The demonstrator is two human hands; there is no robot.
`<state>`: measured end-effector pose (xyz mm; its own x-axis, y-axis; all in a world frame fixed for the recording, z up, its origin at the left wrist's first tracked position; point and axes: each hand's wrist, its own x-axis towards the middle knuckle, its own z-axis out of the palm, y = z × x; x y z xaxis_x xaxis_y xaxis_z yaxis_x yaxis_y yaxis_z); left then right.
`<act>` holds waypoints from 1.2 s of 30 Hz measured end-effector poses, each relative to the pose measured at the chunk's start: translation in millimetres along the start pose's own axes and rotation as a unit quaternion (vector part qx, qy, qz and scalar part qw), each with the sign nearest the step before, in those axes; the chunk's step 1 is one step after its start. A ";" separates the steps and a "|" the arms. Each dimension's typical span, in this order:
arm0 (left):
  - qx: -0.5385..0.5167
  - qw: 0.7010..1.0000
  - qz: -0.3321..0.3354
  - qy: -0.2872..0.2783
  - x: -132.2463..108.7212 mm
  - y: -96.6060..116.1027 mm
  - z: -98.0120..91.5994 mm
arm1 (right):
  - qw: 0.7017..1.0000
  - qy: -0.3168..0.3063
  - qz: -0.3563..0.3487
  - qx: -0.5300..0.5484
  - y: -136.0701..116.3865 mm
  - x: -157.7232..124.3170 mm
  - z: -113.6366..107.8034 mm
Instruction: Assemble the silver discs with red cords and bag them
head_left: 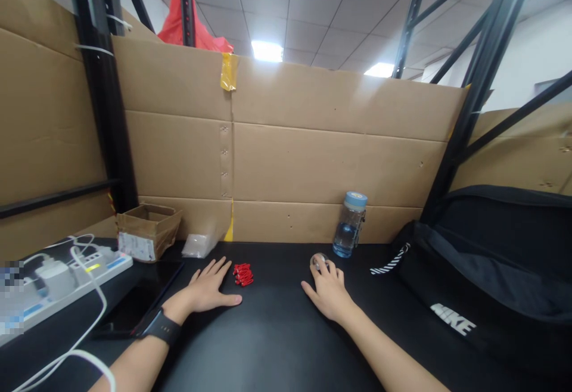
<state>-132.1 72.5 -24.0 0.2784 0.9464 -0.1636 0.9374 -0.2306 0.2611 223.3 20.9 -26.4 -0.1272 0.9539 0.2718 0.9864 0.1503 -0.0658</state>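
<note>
My left hand (208, 290) lies palm down on the black table, its fingers spread and nothing in them. A dark smartwatch is strapped round that wrist. Just right of its fingertips is a small heap of red pieces (243, 274), narrow and clip-like, too small to name surely. My right hand (329, 291) also rests palm down, thumb stretched out to the left. Its fingertips lie over a small round clear object (319, 260), perhaps a roll of tape, partly hidden beneath them. The fingers do not wrap round it.
Behind the hands stand a water bottle (350, 225) with a blue lid, a clear plastic packet (199, 245) and an open cardboard box (149, 231). On the left are a tablet (134, 302) and a power strip (67, 291) with white cables. A black bag (487, 273) fills the right side.
</note>
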 end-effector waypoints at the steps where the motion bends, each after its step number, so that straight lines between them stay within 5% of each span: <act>1: -0.002 1.000 -0.001 0.001 0.1 -0.3 0.0 | 1.000 0.008 -0.008 0.008 0.9 0.8 0.7; 14: -0.014 1.000 0.017 0.009 2.1 -6.0 -0.7 | 0.980 0.110 -0.137 0.098 35.8 33.3 27.6; 23: -0.010 0.999 0.032 0.014 5.1 -12.5 -1.9 | 0.964 0.128 -0.134 0.192 19.0 25.2 1.8; 27: -0.027 0.991 0.072 0.107 2.2 -4.6 -7.7 | 0.952 0.100 -0.107 0.268 0.6 15.6 2.1; 30: -0.049 0.972 0.123 0.193 0.8 5.3 -9.6 | 0.939 0.089 -0.151 0.295 -5.0 13.8 6.2; 36: -0.046 0.958 0.186 0.215 1.3 18.7 -3.5 | 0.925 0.050 -0.204 0.316 -2.1 12.6 3.4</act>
<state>-115.0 70.3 -16.0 0.4591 0.8125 0.3592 0.7617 -0.5681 0.3115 219.3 33.5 -26.1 -0.4339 0.7601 0.4837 0.5971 0.6446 -0.4774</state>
